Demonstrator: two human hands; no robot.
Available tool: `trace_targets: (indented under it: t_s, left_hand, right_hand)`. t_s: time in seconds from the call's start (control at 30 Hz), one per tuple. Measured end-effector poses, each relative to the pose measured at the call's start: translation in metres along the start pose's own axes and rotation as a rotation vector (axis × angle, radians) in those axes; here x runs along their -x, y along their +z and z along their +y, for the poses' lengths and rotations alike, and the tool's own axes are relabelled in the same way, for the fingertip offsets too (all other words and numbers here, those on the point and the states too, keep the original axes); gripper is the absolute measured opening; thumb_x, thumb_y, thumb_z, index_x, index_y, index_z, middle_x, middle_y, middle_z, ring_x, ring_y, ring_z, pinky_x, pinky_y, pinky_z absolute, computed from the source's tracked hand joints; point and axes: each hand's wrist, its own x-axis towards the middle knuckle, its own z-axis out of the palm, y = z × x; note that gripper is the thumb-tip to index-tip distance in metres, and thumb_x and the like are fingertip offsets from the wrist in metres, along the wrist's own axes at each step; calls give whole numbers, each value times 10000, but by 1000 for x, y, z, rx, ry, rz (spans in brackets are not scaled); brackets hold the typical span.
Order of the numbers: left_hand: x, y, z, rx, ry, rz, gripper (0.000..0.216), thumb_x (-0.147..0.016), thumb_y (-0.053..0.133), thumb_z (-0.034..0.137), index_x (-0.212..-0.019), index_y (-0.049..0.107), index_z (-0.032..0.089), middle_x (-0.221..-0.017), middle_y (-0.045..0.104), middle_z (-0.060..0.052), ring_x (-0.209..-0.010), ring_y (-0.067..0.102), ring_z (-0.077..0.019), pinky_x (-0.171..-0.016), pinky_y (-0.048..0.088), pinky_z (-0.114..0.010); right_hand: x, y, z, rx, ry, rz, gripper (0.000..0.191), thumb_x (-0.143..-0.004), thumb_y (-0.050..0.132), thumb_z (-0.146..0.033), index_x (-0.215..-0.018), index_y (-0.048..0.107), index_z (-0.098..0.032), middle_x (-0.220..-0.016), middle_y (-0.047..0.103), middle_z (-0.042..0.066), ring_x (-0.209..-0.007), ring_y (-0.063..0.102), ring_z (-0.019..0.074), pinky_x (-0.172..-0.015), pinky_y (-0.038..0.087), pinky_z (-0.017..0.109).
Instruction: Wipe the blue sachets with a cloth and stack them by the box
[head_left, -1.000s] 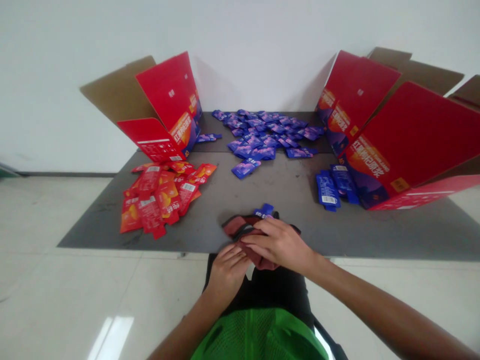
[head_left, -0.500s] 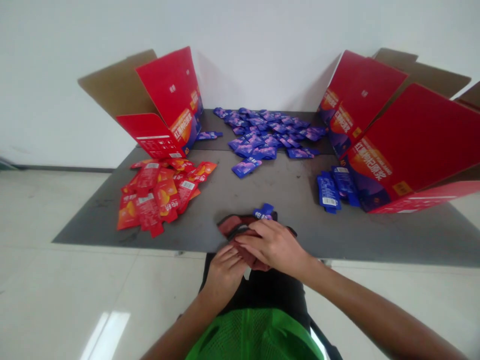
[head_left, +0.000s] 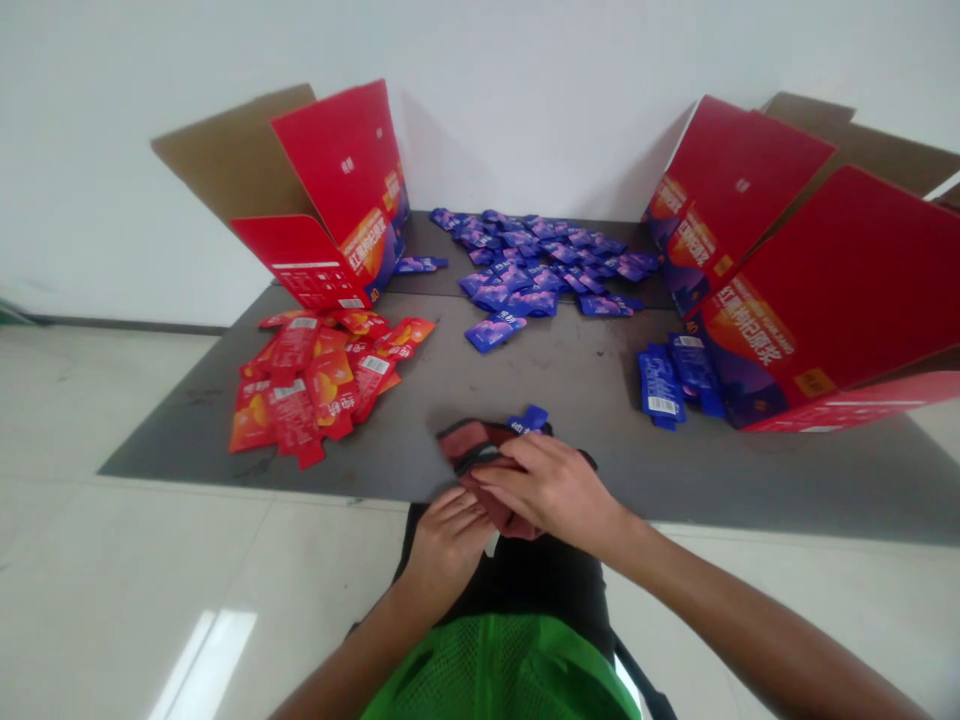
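Note:
A reddish-brown cloth piece with black edging (head_left: 466, 442) lies over the table's front edge; it looks like a small pouch, though most of it is covered. My right hand (head_left: 559, 490) is on top, its fingers closed on the cloth. From the lower left, my left hand (head_left: 450, 540) grips the cloth's near edge, its fingertips partly hidden. A small white tag (head_left: 492, 545) hangs beneath, between the hands. Just beyond my right fingers, a blue sachet (head_left: 529, 419) pokes out at the cloth's far side; whether it is inside or behind I cannot tell.
Red sachets (head_left: 300, 385) are heaped on the left of the grey table (head_left: 405, 395), before an open red carton (head_left: 300, 250). Blue sachets (head_left: 525, 270) spread across the back. More blue sachets (head_left: 661, 385) lie beside the open red cartons (head_left: 795, 290) at right.
The view has shifted slightly. Both hands keep their hold on the cloth, with hardly any movement.

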Motion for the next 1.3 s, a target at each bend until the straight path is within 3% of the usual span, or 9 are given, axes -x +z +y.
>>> trace_targets:
  t_s: [0.13, 0.27, 0.4, 0.53, 0.67, 0.8, 0.93, 1.1, 1.3]
  left_hand:
    - [0, -2, -2, -9, 38, -18, 278, -1041, 496, 95, -1176, 723, 180, -1200, 774, -44, -1134, 721, -197, -1018, 524, -371]
    - [1, -3, -3, -21, 51, -15, 306, -1047, 480, 87, -1235, 701, 183, -1289, 739, -36, -1208, 690, -185, -1044, 508, -365]
    - [1, -1, -1, -15, 46, 3, 289, -1041, 486, 96, -1180, 726, 178, -1193, 777, -42, -1130, 723, -191, -1012, 526, -365]
    - [-1, -2, 0, -8, -4, 3, 255, -1033, 514, 131, -1005, 760, 193, -978, 808, -27, -925, 757, -183, -946, 555, -361]
    - [-2, -6, -2, -24, 55, -28, 303, -1045, 479, 115, -1197, 727, 198, -1210, 772, -41, -1137, 724, -190, -1001, 543, -358]
    - [-1, -6, -3, -28, 54, -30, 326, -1045, 461, 91, -1227, 711, 196, -1267, 749, -38, -1181, 708, -186, -1017, 538, -361]
    - [-1, -2, -1, -26, 45, -11, 326, -1037, 465, 88, -1209, 718, 200, -1211, 771, -43, -1133, 727, -195, -993, 549, -371]
    - [-3, -2, 0, -2, -14, -1, 255, -1026, 518, 125, -954, 751, 199, -929, 803, -26, -886, 758, -190, -918, 565, -367]
    - [-5, -10, -1, -48, 76, -56, 320, -1060, 453, 129, -1228, 717, 195, -1246, 758, -47, -1159, 715, -190, -980, 549, -355]
  right_hand:
    - [-3, 12, 41, 36, 76, -30, 262, -1038, 572, -373, -1219, 750, -311, -1080, 714, 51, -990, 643, 198, -861, 496, 326]
    - [-18, -10, 83, 196, 226, 44, 285, -1037, 566, -359, -1222, 764, -272, -1029, 711, 86, -942, 638, 220, -833, 492, 344]
    - [-11, -19, 34, 115, 144, 118, 299, -1041, 560, -364, -1264, 737, -274, -1089, 702, 79, -979, 630, 222, -849, 494, 350]
    - [5, 5, -4, -9, 0, -21, 221, -1037, 575, -357, -1131, 773, -323, -994, 703, 31, -911, 626, 191, -806, 493, 323]
    - [-1, 16, 45, 71, 99, -34, 273, -1040, 566, -380, -1230, 747, -304, -1092, 715, 61, -976, 645, 205, -850, 503, 343]
    - [-18, -7, 86, 218, 206, -14, 261, -1034, 575, -353, -1186, 778, -292, -1049, 719, 84, -963, 652, 230, -846, 509, 364]
    - [-17, -21, 43, 164, 161, 93, 298, -1044, 555, -361, -1270, 734, -285, -1113, 707, 85, -1011, 638, 233, -872, 511, 364]
    - [0, 5, -6, 12, -19, -39, 224, -1036, 576, -342, -1154, 764, -310, -979, 704, 36, -904, 629, 191, -804, 499, 321]
    - [-9, 11, 76, 196, 168, -6, 270, -1031, 583, -375, -1219, 760, -297, -1028, 719, 67, -939, 648, 210, -824, 504, 338]
